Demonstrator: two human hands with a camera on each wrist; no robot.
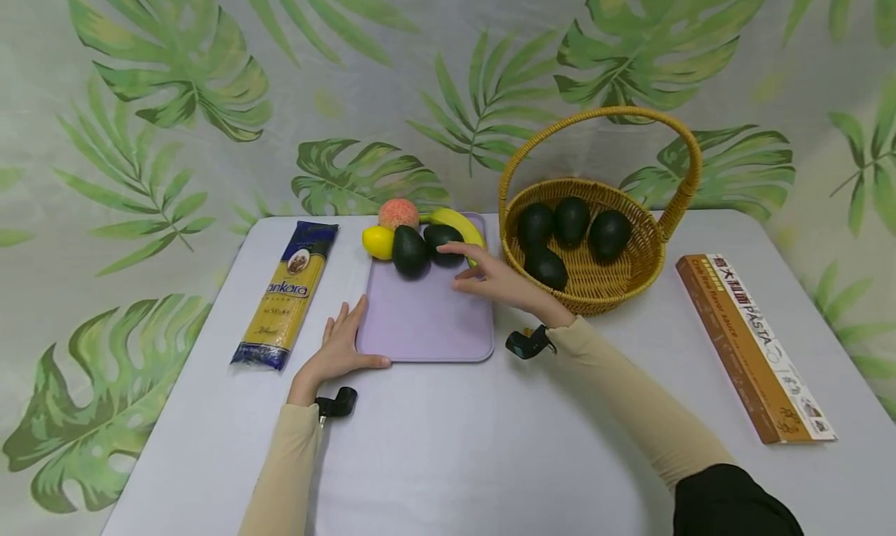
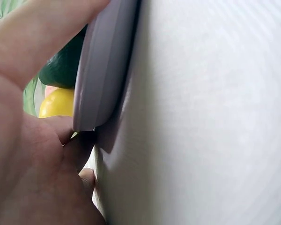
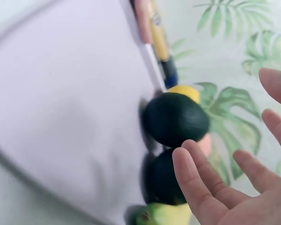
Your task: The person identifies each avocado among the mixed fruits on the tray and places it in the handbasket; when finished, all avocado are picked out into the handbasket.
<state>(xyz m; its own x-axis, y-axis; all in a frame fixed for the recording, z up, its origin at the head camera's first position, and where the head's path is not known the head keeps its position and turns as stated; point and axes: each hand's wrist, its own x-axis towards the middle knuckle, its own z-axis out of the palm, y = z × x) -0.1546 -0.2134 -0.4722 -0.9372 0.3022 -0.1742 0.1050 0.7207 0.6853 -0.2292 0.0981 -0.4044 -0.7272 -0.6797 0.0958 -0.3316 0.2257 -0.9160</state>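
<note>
My left hand [image 1: 339, 348] lies at the near left corner of the lilac tray [image 1: 427, 318], its thumb along the front edge and its fingers spread at the left side. In the left wrist view the tray's rim [image 2: 100, 70] runs between thumb and fingers. My right hand [image 1: 493, 278] hovers over the tray's right side with nothing in it, fingertips close to an avocado [image 1: 442, 244]. A second avocado [image 1: 410, 252] sits beside that one. Around them are a yellow lemon [image 1: 378, 242], a pinkish peach [image 1: 398, 214] and a banana [image 1: 455, 223].
A wicker basket [image 1: 595, 306] with a tall handle stands right of the tray, holding several avocados [image 1: 610, 235]. A pasta packet [image 1: 287, 295] lies on the left. A long pasta box [image 1: 756, 349] lies at the right. Behind the table hangs a leaf-patterned cloth [image 1: 483, 108].
</note>
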